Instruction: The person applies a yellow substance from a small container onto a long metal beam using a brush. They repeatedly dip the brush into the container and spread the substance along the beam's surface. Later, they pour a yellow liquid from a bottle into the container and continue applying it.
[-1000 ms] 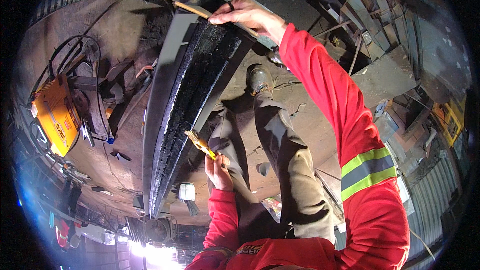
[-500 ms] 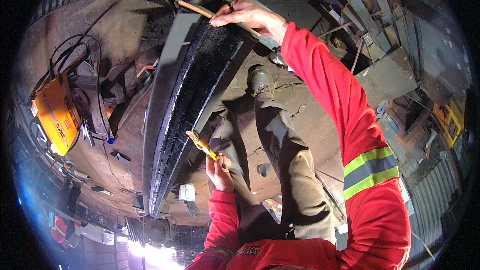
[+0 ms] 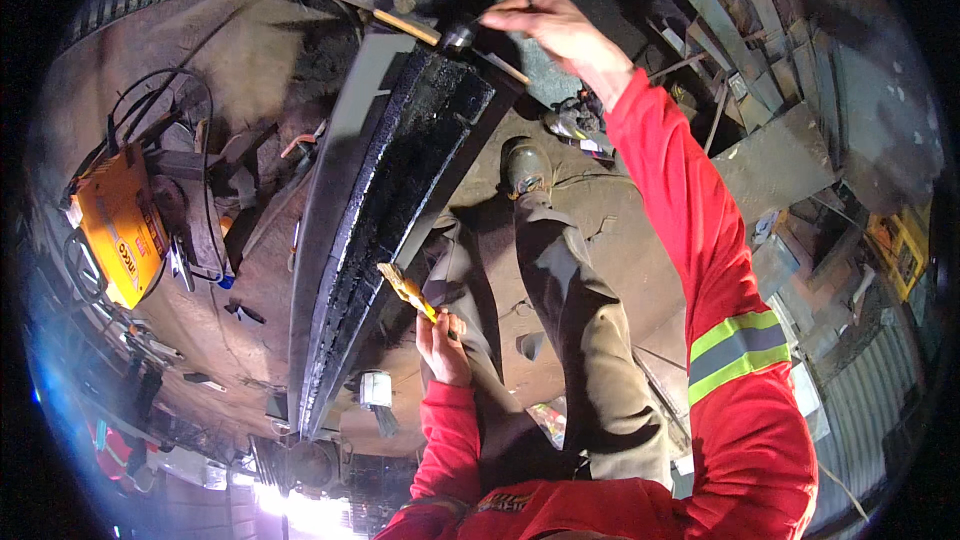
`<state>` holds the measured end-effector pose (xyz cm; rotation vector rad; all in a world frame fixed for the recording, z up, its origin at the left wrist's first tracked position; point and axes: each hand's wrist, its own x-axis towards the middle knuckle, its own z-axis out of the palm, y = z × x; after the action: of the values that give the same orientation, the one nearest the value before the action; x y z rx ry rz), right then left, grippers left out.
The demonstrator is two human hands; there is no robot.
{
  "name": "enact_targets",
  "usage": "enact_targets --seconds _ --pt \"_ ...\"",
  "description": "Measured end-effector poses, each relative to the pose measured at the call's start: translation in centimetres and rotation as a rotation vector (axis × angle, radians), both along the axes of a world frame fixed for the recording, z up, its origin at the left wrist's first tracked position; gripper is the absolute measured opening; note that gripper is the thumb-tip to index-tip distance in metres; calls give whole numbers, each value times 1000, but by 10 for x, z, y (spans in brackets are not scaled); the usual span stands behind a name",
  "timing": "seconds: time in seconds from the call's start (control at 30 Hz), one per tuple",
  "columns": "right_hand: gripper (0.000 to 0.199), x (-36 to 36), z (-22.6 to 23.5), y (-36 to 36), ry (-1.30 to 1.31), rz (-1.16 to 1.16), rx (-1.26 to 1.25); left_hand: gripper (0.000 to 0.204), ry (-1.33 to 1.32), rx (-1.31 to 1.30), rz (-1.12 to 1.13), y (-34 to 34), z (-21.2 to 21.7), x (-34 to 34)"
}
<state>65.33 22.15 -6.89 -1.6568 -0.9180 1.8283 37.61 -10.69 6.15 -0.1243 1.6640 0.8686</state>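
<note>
A long metal channel runs from the far middle toward the near left, its inner face coated in glossy black. My left hand is closed around a paintbrush with a yellow handle; its pale, stained bristles are close to the channel's right edge. Across the channel's far end lies a thin wooden stick, with a small dark cylindrical piece at its middle. My right hand hovers just right of that piece, fingers pointing left and apparently slightly apart, with nothing visible held.
A yellow machine with black cables stands at the left. Beside the channel's near end is a small pale container. Metal offcuts are heaped at the far right. My legs and boot are right of the channel.
My right hand has come off the stick and moved right, uncovering the dark piece. The left hand still holds the paintbrush, almost unmoved. The whole view has shifted slightly.
</note>
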Motion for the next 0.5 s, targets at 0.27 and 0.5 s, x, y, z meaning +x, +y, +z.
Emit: enact_targets --seconds 0.27,0.5 --pt "12 36 -106 7 -360 -312 185 4 -47 2 -32 7 2 2" --pt "10 27 -134 -9 -663 -267 422 2 -37 -10 -42 4 4 -2"
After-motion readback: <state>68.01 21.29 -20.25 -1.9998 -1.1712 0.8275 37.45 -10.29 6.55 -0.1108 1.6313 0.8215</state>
